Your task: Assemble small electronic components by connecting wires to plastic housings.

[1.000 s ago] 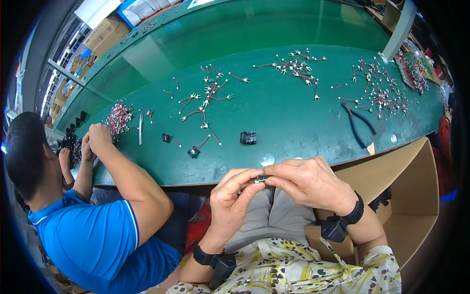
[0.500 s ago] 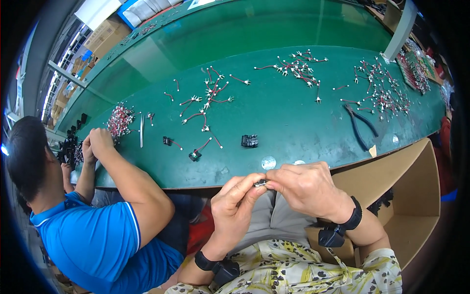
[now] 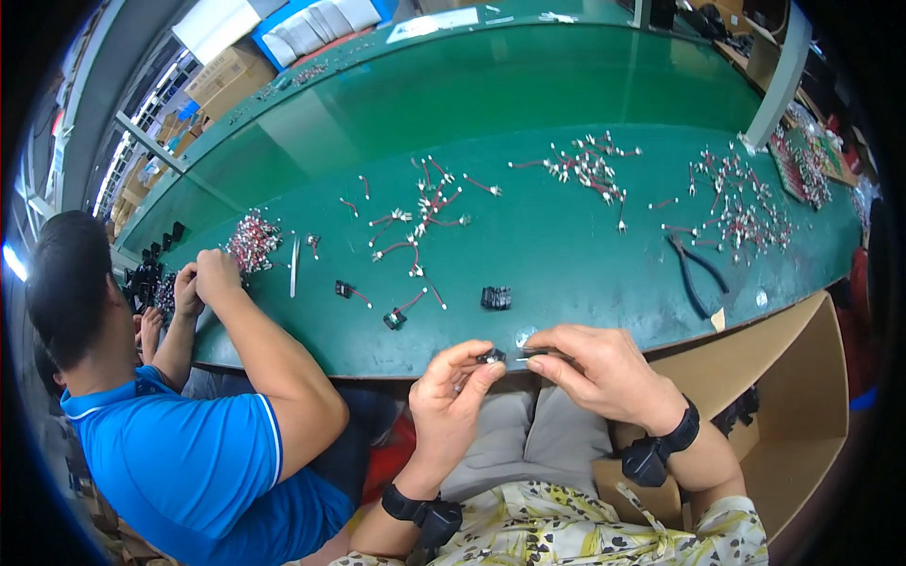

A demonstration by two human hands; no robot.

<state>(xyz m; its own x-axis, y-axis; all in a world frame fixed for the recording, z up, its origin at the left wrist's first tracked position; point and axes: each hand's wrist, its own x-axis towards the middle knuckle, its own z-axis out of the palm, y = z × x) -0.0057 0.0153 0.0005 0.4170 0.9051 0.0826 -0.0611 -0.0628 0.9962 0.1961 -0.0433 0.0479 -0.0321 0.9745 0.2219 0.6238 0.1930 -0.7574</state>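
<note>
Tool (image 3: 524, 359) now apart, leftward-pointing

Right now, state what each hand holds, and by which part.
Left hand: small black piece, pinched, exact spot unclear. Right hand: thin item, gripped behind its protruding tip.

Red wires (image 3: 253, 242), dark pliers (image 3: 690, 281), a thin metal tool (image 3: 294, 266) and black parts (image 3: 495, 298) are carried by the green bench (image 3: 585, 283).

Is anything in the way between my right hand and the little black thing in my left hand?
Nothing that shows. Your right hand pinches a thin item, and only a small open gap parts it from the black piece in your left hand.
</note>
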